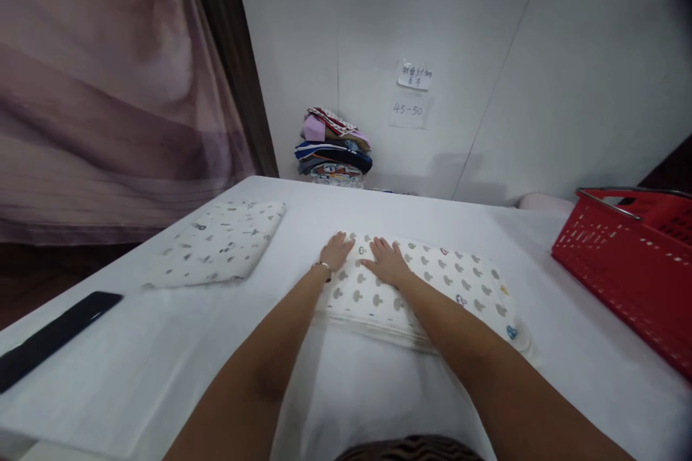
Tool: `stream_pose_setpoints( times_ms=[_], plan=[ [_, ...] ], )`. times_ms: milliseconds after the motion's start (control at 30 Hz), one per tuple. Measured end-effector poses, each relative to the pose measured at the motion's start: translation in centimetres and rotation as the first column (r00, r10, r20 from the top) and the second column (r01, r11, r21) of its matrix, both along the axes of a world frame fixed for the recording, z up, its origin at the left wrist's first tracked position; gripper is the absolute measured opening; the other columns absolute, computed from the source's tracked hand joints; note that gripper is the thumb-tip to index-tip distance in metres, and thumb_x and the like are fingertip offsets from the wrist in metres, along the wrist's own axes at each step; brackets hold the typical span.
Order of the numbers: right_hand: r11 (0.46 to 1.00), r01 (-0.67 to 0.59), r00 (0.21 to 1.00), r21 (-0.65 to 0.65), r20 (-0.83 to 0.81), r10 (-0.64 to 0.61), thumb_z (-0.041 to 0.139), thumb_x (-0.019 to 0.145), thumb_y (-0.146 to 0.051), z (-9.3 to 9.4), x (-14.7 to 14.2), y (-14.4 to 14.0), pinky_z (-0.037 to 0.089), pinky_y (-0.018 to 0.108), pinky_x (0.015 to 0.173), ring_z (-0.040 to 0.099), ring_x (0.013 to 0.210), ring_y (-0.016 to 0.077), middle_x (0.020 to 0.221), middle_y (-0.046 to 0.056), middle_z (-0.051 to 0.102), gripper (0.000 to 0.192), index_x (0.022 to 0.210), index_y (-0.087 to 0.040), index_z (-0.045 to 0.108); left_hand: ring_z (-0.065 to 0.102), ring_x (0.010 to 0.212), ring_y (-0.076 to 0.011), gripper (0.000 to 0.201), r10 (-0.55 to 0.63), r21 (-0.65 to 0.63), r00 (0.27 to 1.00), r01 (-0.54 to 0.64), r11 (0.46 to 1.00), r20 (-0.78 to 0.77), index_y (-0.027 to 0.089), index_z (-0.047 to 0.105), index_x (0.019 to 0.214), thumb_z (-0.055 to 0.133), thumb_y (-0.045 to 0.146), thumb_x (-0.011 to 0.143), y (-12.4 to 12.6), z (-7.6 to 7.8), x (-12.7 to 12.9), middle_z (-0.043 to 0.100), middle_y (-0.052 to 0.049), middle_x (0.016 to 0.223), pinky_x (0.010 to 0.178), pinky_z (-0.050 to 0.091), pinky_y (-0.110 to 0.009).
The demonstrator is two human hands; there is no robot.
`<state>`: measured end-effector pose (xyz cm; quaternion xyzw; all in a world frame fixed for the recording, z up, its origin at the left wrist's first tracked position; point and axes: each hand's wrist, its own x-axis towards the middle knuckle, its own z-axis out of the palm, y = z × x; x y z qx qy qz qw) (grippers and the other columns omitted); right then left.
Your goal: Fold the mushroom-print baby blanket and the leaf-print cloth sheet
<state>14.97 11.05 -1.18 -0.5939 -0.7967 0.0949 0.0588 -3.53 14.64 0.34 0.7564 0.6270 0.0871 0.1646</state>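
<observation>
A folded white cloth printed with grey mushroom shapes and a few coloured ones lies in front of me, several layers thick. On its far left corner rests my left hand, fingers stretched out, a bracelet at the wrist. My right hand lies flat on the same cloth a little to the right, fingers spread. Neither hand grips anything. Another folded white cloth with small scattered prints sits apart to the left.
A white table carries everything. At its left edge lies a dark flat object; a red plastic basket with a metal handle stands at the right. Behind the far edge is a stack of folded fabrics. A pink curtain hangs left.
</observation>
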Motion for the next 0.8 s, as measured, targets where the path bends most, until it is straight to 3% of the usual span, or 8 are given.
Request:
stream_pose_setpoints(
  times_ms=[67, 200, 433, 533, 633, 800],
  plan=[
    [1.0, -0.003, 1.0, 0.002, 0.013, 0.003, 0.015, 0.087, -0.063, -0.1, 0.0, 0.1, 0.001, 0.047, 0.109, 0.005, 0.138, 0.0234, 0.151, 0.008, 0.012, 0.074, 0.143, -0.015, 0.022, 0.034, 0.13, -0.0173, 0.047, 0.04, -0.026, 0.999, -0.039, 0.999, 0.015, 0.024, 0.047, 0.128, 0.022, 0.039, 0.09, -0.4, 0.7, -1.6, 0.039, -0.004, 0.141, 0.104, 0.031, -0.032],
    [1.0, -0.002, 1.0, -0.012, 0.028, 0.002, 0.014, 0.086, -0.064, -0.5, 0.0, 0.2, 0.0, 0.047, 0.109, 0.002, 0.138, 0.0236, 0.151, 0.007, 0.011, 0.075, 0.144, -0.016, 0.019, 0.055, 0.109, -0.0227, 0.046, 0.137, -0.057, 0.991, -0.137, 0.989, -0.005, 0.018, 0.055, 0.118, 0.031, 0.041, 0.087, -2.9, 1.2, -4.8, 0.06, -0.009, 0.12, 0.09, 0.043, -0.033],
    [0.994, 0.046, 0.998, -0.104, 0.034, -0.043, 0.02, 0.087, -0.06, 1.2, -0.5, 0.1, 0.002, 0.047, 0.109, 0.004, 0.138, 0.0229, 0.151, 0.007, 0.011, 0.07, 0.142, -0.017, 0.023, 0.058, 0.104, -0.0248, 0.045, 0.259, -0.087, 0.966, -0.259, 0.962, -0.015, 0.015, 0.059, 0.111, 0.038, 0.044, 0.083, -7.2, 1.2, -5.5, 0.062, -0.012, 0.114, 0.085, 0.044, -0.033],
    [0.997, 0.026, 1.0, -0.071, -0.008, -0.027, 0.018, 0.087, -0.061, 1.9, -1.9, -2.0, 0.0, 0.047, 0.109, 0.002, 0.138, 0.0225, 0.151, 0.008, 0.009, 0.072, 0.143, -0.016, 0.021, 0.061, 0.097, -0.0248, 0.041, 0.252, -0.118, 0.968, -0.249, 0.961, 0.007, 0.017, 0.065, 0.096, 0.038, 0.044, 0.083, -7.7, 1.5, -5.6, 0.067, -0.012, 0.104, 0.08, 0.046, -0.032],
    [0.996, -0.079, 0.996, -0.028, -0.037, 0.078, 0.015, 0.087, -0.063, 1.3, -3.6, -5.1, 0.0, 0.045, 0.109, 0.001, 0.139, 0.0221, 0.151, 0.008, 0.009, 0.073, 0.144, -0.017, 0.019, 0.063, 0.091, -0.0233, 0.038, 0.248, -0.169, 0.968, -0.237, 0.957, 0.043, 0.017, 0.067, 0.083, 0.037, 0.04, 0.084, -7.9, 1.7, -6.0, 0.069, -0.012, 0.092, 0.076, 0.048, -0.03],
    [0.99, -0.136, 0.99, -0.027, 0.02, 0.137, 0.012, 0.088, -0.062, 0.3, -4.7, -8.0, -0.003, 0.043, 0.109, 0.0, 0.139, 0.0215, 0.151, 0.007, 0.01, 0.072, 0.143, -0.017, 0.021, 0.066, 0.072, -0.0153, 0.037, 0.294, -0.31, 0.946, -0.242, 0.919, 0.134, 0.017, 0.065, 0.082, 0.034, 0.037, 0.086, -8.4, 1.5, -6.9, 0.07, -0.008, 0.088, 0.062, 0.05, -0.023]
  ],
)
